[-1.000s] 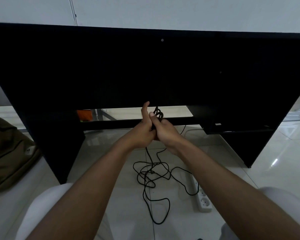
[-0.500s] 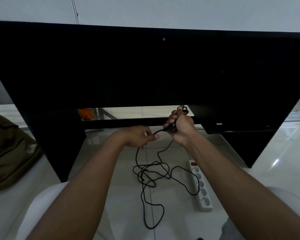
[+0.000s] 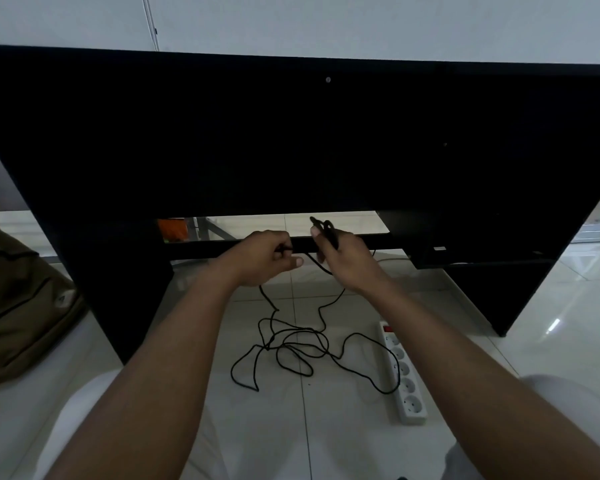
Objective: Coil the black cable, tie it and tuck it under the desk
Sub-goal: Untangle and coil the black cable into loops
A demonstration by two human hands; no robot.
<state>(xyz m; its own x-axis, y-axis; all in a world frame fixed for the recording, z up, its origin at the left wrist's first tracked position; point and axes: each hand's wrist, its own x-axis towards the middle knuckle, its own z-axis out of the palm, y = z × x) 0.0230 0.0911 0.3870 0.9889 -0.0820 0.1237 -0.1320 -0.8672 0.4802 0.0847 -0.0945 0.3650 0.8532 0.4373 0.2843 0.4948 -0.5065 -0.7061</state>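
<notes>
- In the head view, both my hands are raised in front of the black desk (image 3: 291,140), whose wide dark surface is flat and matte and fills the upper half of the picture.
- My left hand (image 3: 264,258) is closed into a fist around a strand of the black cable (image 3: 291,344); the thumb points to the right.
- My right hand (image 3: 343,258) is just beside it, and its fingers (image 3: 321,249) are wrapped around a small bundle of loops of the same cable, which stick up above the thumb.
- A short piece of cable goes between the two hands, which are close together but not touching.
- From the hands the thin, round cable hangs down to the floor (image 3: 326,438), where most of it lies in a loose tangle of irregular loops.
- The floor is made of glossy pale tiles with thin joints.
- A white plastic power strip (image 3: 404,372), long and narrow with round sockets, lies right of the tangle; one loop of cable crosses over it.
- At the left edge there is an olive fabric bag (image 3: 18,306), soft and wrinkled.
- Under the desk I see something small and orange (image 3: 171,229); I cannot tell what it is.
</notes>
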